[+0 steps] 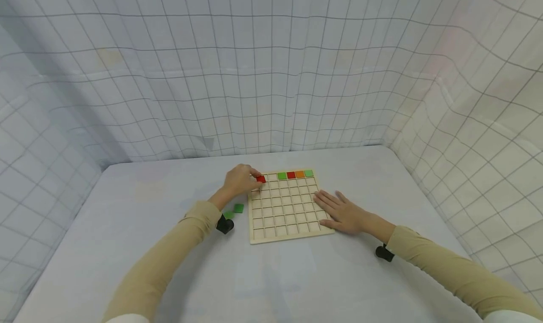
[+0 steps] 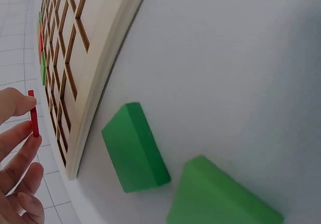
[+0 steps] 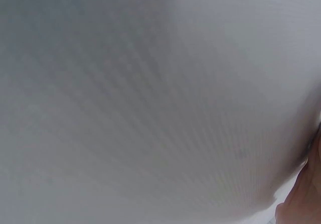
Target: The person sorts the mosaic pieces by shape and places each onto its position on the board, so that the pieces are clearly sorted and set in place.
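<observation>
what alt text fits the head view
A person's left hand pinches a red square tile near the top-left of a pale wooden grid board, right hand resting across its right edge. Four green, red and orange square tiles sit top-right; two green ones lie left.

We see a smooth matt wooden grid board [image 1: 292,238], smooth matt green tiles [image 2: 133,153], creased cloth sleeves [image 1: 169,252], rippled matt cloth hangings [image 1: 254,68]

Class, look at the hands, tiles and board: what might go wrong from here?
The left hand pinches a thin red tile by its edges, so it might slip. The right hand rests on the board's right side; a push could shift it. Two loose green tiles near the left sleeve might get knocked.
</observation>
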A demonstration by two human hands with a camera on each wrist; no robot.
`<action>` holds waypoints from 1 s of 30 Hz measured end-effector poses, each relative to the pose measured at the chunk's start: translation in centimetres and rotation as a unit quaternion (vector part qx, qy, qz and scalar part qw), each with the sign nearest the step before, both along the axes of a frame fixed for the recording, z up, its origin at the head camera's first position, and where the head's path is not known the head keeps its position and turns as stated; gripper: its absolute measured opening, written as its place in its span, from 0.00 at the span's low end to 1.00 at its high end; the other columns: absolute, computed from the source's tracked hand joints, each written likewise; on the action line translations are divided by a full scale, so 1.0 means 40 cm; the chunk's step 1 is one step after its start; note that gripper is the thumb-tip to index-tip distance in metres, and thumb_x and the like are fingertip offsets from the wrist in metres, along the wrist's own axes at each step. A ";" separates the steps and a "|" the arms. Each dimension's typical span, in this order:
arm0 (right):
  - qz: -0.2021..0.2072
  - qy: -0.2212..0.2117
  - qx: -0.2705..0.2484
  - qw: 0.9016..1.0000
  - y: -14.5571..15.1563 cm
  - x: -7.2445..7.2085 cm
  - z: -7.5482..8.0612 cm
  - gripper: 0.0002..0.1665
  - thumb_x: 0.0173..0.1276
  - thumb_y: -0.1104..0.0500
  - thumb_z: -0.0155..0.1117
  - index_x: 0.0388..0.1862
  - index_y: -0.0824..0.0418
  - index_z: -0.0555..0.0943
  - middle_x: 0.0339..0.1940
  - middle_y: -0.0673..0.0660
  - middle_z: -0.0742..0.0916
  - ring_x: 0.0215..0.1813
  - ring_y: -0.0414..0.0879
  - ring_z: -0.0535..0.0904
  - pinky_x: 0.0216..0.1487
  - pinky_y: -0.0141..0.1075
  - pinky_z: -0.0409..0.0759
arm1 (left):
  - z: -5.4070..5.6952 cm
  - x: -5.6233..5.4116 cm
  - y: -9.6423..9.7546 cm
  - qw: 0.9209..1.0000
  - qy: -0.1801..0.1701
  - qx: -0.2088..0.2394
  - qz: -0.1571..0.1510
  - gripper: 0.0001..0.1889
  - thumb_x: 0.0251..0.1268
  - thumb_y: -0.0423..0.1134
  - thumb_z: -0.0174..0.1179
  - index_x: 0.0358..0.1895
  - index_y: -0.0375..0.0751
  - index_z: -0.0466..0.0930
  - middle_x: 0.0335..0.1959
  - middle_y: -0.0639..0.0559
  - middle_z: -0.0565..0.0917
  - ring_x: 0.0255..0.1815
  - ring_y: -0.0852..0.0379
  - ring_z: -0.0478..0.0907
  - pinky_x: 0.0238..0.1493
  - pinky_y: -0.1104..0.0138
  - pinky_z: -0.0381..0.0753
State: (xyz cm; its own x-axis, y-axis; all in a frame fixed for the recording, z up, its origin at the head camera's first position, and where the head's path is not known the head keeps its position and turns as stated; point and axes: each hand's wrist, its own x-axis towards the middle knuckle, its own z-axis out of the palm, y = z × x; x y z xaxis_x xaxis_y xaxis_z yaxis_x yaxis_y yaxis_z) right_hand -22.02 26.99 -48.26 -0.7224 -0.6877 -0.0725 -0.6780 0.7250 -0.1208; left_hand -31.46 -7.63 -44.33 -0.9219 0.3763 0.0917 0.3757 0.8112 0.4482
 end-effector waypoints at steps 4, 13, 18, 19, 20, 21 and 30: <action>0.003 0.001 -0.015 1.000 0.002 -0.001 -0.005 0.43 0.76 0.40 0.43 0.78 0.62 0.47 0.80 0.62 0.52 0.80 0.56 0.45 0.72 0.64 0.45 | -0.004 -0.011 0.019 1.000 -0.005 0.000 0.000 0.16 0.54 0.45 0.67 0.46 0.44 0.87 0.46 0.49 0.87 0.49 0.50 0.79 0.31 0.67 0.75; -0.003 -0.008 0.006 1.000 0.001 -0.002 -0.001 0.43 0.76 0.40 0.42 0.78 0.62 0.45 0.80 0.60 0.50 0.80 0.55 0.43 0.74 0.62 0.43 | -0.013 -0.028 0.055 1.000 -0.010 0.009 -0.002 0.15 0.57 0.44 0.66 0.47 0.44 0.87 0.48 0.49 0.87 0.50 0.50 0.80 0.35 0.64 0.80; -0.005 -0.012 0.006 1.000 0.004 0.001 0.004 0.44 0.76 0.40 0.43 0.78 0.62 0.45 0.80 0.60 0.50 0.80 0.55 0.43 0.74 0.62 0.43 | -0.021 -0.038 0.078 1.000 -0.005 0.013 -0.004 0.15 0.59 0.45 0.64 0.47 0.44 0.87 0.48 0.49 0.87 0.51 0.49 0.80 0.33 0.65 0.79; -0.004 -0.011 0.001 1.000 0.004 0.001 0.004 0.43 0.76 0.40 0.43 0.78 0.62 0.46 0.80 0.60 0.50 0.80 0.55 0.43 0.74 0.62 0.44 | -0.023 -0.041 0.082 1.000 -0.003 0.013 -0.005 0.15 0.59 0.45 0.64 0.47 0.44 0.87 0.48 0.49 0.87 0.51 0.50 0.80 0.31 0.66 0.79; -0.002 -0.008 -0.001 1.000 0.004 0.001 0.002 0.43 0.76 0.40 0.43 0.78 0.63 0.46 0.80 0.61 0.51 0.80 0.56 0.43 0.73 0.63 0.44 | -0.025 -0.043 0.085 1.000 0.000 0.012 -0.005 0.15 0.60 0.45 0.64 0.48 0.44 0.87 0.48 0.49 0.87 0.50 0.50 0.81 0.30 0.66 0.78; -0.001 -0.005 -0.006 1.000 0.005 0.001 0.002 0.43 0.76 0.40 0.43 0.78 0.63 0.47 0.80 0.62 0.52 0.80 0.56 0.44 0.73 0.63 0.45 | -0.027 -0.045 0.088 1.000 0.001 0.011 -0.005 0.15 0.60 0.45 0.64 0.48 0.45 0.87 0.48 0.49 0.87 0.50 0.50 0.81 0.29 0.67 0.78; 0.000 0.001 -0.007 1.000 0.000 0.003 0.006 0.43 0.76 0.41 0.44 0.78 0.64 0.48 0.79 0.62 0.53 0.80 0.57 0.45 0.72 0.64 0.46 | -0.038 -0.050 0.101 1.000 -0.011 0.004 -0.001 0.15 0.60 0.43 0.63 0.48 0.45 0.87 0.49 0.48 0.86 0.52 0.49 0.79 0.36 0.62 0.81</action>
